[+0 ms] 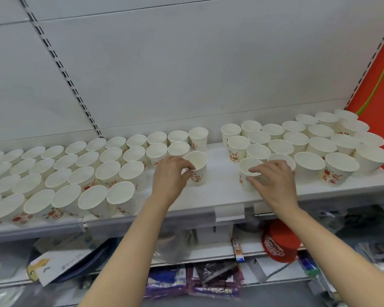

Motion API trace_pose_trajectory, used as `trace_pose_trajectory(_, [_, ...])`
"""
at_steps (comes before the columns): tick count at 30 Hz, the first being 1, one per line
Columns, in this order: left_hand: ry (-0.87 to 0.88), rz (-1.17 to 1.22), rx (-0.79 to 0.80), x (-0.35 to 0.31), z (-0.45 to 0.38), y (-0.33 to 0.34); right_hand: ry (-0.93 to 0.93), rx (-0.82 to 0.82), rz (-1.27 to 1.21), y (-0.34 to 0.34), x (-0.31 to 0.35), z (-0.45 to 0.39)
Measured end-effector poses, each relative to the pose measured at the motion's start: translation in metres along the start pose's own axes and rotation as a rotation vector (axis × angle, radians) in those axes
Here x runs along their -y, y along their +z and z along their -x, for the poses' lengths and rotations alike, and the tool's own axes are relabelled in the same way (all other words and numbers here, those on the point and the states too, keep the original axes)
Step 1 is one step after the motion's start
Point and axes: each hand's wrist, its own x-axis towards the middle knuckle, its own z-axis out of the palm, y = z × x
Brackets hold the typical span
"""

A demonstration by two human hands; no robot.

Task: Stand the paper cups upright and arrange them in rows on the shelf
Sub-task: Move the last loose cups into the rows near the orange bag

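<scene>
Head view: both hands are on cups at the gap in the middle of the shelf (208, 196). Left hand (171, 173) has thumb and fingers curled round the rim and upper wall of an upright paper cup (196, 168) at the right edge of the left block (64, 173). Right hand (273, 180) pinches the near rim of another upright cup (249, 173) at the left edge of the right block (308, 147), fingertips (252, 170) dipping just inside the mouth. Risks, as a judgement: the cups look light and empty, so a rim pinch could crush the lip or tip the cup on release; the neighbours stand touching, so a wrist or forearm sweep could topple several at once; the front row sits near the shelf edge, so a nudge could send cups onto the lower shelf (208, 251); pushing a held cup in too hard could skew a row. Counts: two hands, two held cups, one shelf. Left block looks like five rows, roughly forty-five cups, but the far-left ones are distorted and cut off, so that number is soft. Right block is about twenty-five in four rows. All visible cups stand upright; none seen lying down. Below: one red cap (279, 242) and mixed packaged goods.
</scene>
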Motion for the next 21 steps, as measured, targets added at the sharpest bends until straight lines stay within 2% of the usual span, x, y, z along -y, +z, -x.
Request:
trace_pose_trajectory(5, [-0.121, -0.101, -0.006, 0.024, 0.03, -0.03, 0.035, 0.054, 0.0, 0.008, 0.013, 0.0])
trace_pose_trajectory(10, [-0.183, -0.184, -0.009, 0.04, 0.029, -0.044, -0.045, 0.046, -0.237, 0.02, 0.052, -0.006])
trace_pose_trajectory(14, [-0.187, -0.248, 0.077, 0.044, 0.024, -0.044, 0.028, 0.231, -0.367, 0.04, 0.089, -0.021])
trace_pose_trajectory(17, [-0.143, -0.15, 0.148, 0.052, 0.019, -0.043, 0.084, 0.386, -0.383, 0.051, 0.102, -0.025])
trace_pose_trajectory(21, [-0.116, -0.047, 0.313, 0.064, 0.013, -0.049, 0.227, 0.514, -0.406, 0.052, 0.109, -0.031])
